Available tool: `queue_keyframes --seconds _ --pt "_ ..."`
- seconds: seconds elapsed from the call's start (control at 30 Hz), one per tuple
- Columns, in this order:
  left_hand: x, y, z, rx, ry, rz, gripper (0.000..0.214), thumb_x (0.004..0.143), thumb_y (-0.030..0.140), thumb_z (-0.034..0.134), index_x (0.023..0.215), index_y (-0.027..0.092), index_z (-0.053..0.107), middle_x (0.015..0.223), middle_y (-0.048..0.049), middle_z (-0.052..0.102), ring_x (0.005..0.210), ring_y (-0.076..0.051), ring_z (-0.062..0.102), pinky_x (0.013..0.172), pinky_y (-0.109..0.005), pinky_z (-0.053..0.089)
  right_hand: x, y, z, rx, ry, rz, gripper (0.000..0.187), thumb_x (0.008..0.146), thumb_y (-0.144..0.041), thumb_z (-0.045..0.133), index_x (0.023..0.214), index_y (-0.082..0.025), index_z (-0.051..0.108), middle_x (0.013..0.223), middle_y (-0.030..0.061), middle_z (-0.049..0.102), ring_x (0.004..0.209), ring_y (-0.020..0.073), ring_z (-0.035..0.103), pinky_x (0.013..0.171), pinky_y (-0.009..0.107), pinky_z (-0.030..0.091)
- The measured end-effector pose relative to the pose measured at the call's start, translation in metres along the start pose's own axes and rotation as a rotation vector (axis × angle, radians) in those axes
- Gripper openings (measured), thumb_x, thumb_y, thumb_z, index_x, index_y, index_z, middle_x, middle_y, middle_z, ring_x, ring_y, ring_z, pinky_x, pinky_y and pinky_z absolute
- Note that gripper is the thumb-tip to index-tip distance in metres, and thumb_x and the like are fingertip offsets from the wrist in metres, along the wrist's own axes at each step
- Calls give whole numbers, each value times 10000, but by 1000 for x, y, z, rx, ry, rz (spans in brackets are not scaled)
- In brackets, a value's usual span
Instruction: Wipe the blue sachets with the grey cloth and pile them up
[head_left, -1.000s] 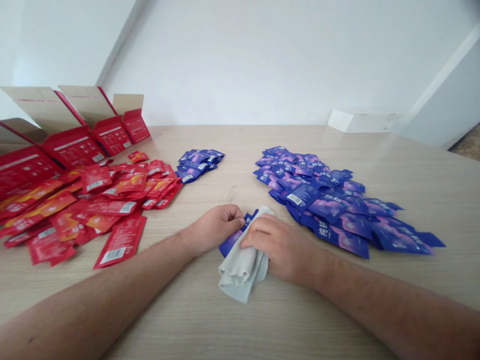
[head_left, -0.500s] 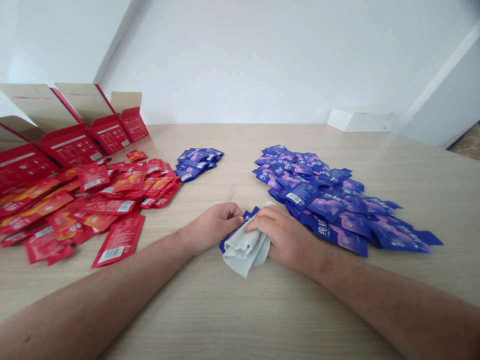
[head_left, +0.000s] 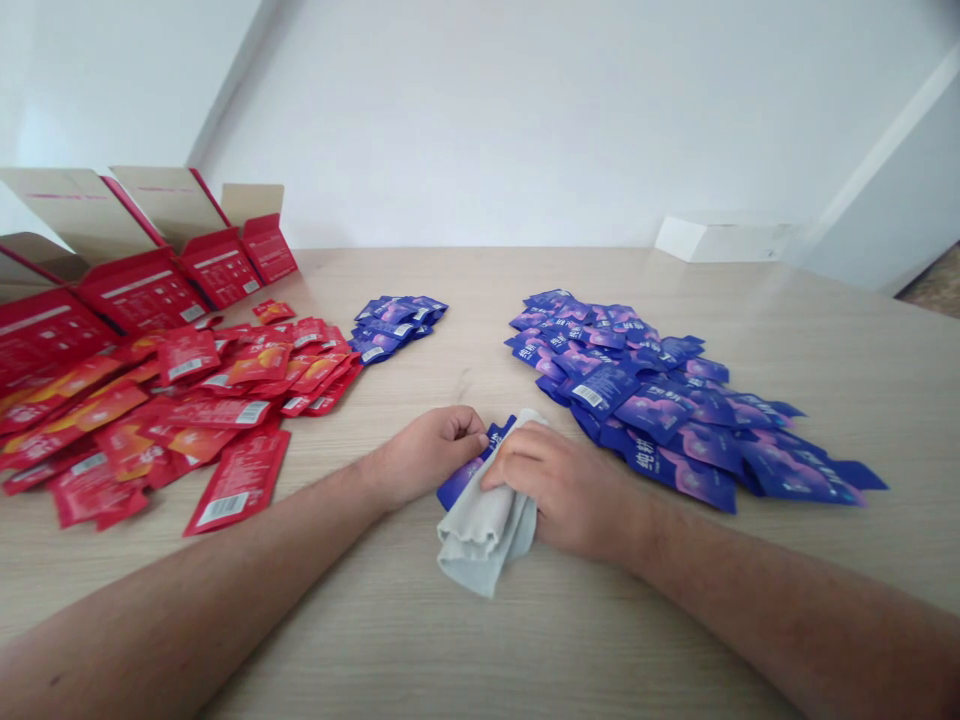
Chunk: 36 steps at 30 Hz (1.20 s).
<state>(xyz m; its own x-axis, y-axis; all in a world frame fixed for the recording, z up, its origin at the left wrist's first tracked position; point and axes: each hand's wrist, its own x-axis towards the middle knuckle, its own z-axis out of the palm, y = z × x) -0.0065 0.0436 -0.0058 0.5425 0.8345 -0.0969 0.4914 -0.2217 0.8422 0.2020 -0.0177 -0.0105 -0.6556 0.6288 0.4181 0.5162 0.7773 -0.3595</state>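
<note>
A blue-purple sachet (head_left: pixel 459 484) lies on the table between my hands, partly covered by a folded white cloth (head_left: pixel 480 535). My left hand (head_left: pixel 431 452) is closed, its thumb and fingers pinching the sachet's upper left edge. Fingers curled, my right hand (head_left: pixel 562 485) grips the cloth and presses it over the sachet's right part. Just beyond my right hand spreads a large pile of blue-purple sachets (head_left: pixel 660 405). A smaller stack of the same sachets (head_left: pixel 394 325) lies farther off, left of the middle.
Many red and orange sachets (head_left: pixel 202 400) are heaped on the left of the wooden table (head_left: pixel 360 620). Behind them stand several red cartons (head_left: pixel 142 292) with raised flaps. A white box (head_left: pixel 720 242) sits at the back right by the wall.
My right hand has drawn the cloth slightly toward me and left, uncovering more of the sachet's face. My left hand has stayed in place on the sachet.
</note>
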Motion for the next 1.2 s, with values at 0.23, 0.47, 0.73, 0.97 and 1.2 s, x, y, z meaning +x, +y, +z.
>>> queue_keyframes --seconds 0.23,0.47,0.73,0.97,1.2 --pt "0 0 1 -25 -21 -12 253 849 427 570 831 180 623 665 37 558 579 -112 464 517 -220 363 -1 2 2 -27 80 116 212 852 -136 674 1058 -187 665 1020 73 647 977 234 569 892 378 454" --pt "1 -1 0 -4 -24 -9 239 855 407 569 836 176 627 687 28 571 604 -114 480 537 -222 373 -1 -1 2 -21 20 60 205 866 -139 664 1065 -190 667 1016 70 645 974 232 565 879 361 450" --pt "0 1 1 16 -15 0 227 842 396 585 816 175 627 692 25 576 617 -117 483 542 -221 374 -1 0 1 -16 -2 5 182 882 -144 649 1057 -187 670 1006 72 650 967 227 569 868 356 454" --pt "1 -1 1 14 -20 1 240 849 406 569 821 175 626 688 30 568 610 -115 478 536 -218 367 -2 -1 3 -35 32 69 198 870 -141 663 1063 -183 664 1017 71 642 975 231 564 885 369 450" --pt "1 -2 1 -9 -44 -9 240 876 400 550 851 169 606 687 36 548 602 -106 458 534 -215 370 -2 1 2 -37 48 102 213 864 -123 659 1069 -177 665 1020 78 637 978 234 562 890 373 453"
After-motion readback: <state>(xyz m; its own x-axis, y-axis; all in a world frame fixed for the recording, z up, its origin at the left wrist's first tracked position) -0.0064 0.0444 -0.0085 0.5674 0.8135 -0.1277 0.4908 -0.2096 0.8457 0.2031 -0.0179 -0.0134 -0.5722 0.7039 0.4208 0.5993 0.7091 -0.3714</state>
